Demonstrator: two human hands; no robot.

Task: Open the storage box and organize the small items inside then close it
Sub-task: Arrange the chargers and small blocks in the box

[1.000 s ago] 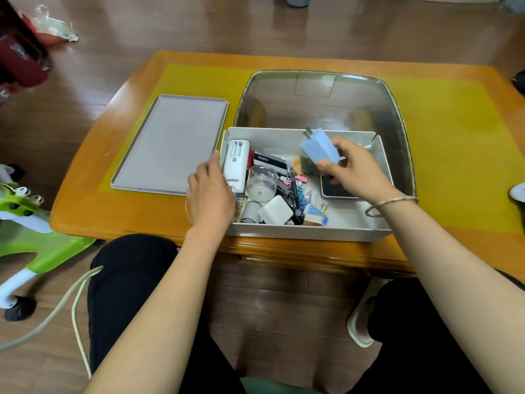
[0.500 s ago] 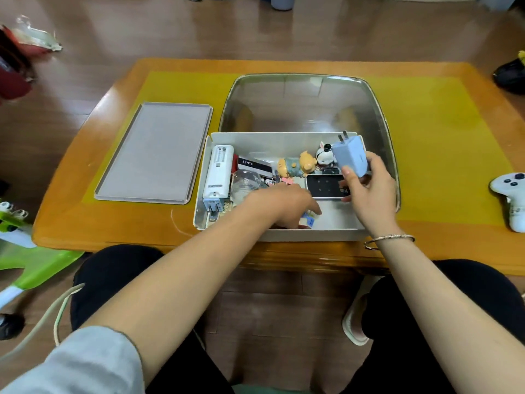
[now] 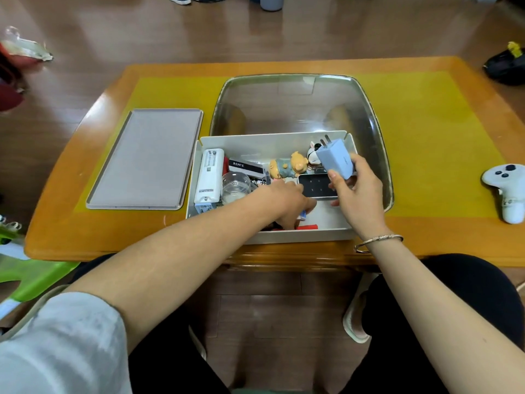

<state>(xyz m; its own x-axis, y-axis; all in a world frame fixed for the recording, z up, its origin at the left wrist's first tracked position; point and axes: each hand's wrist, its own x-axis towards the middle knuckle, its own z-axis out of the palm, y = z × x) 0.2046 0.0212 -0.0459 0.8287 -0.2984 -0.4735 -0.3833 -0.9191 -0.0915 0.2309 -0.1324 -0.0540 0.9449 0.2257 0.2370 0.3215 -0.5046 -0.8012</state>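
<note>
- While the box (image 3: 272,143) sits open at the table's (image 3: 85,223) near edge, its grey lid (image 3: 147,159) lies flat just to its left, apart from it.
- Right hand (image 3: 359,194) grips a pale blue charger (image 3: 335,159) between thumb and fingers, prongs tilted up and away, held above the box's right end.
- Left hand (image 3: 287,203) reaches into the box near its front wall, fingers curled down among the small items; I cannot tell whether it grasps anything.
- Inside the box: a white device (image 3: 210,177) along the left wall, a clear dome (image 3: 235,184) beside it, a bear figure (image 3: 288,166), a black-and-white figure (image 3: 312,156) partly behind the charger, and a dark keypad (image 3: 316,186) between the two hands.
- A large clear tub (image 3: 372,132) stands behind the box, touching it.
- A white game controller (image 3: 507,189) lies well apart, at the table's right end.
- A bangle (image 3: 377,240) circles the right wrist.
</note>
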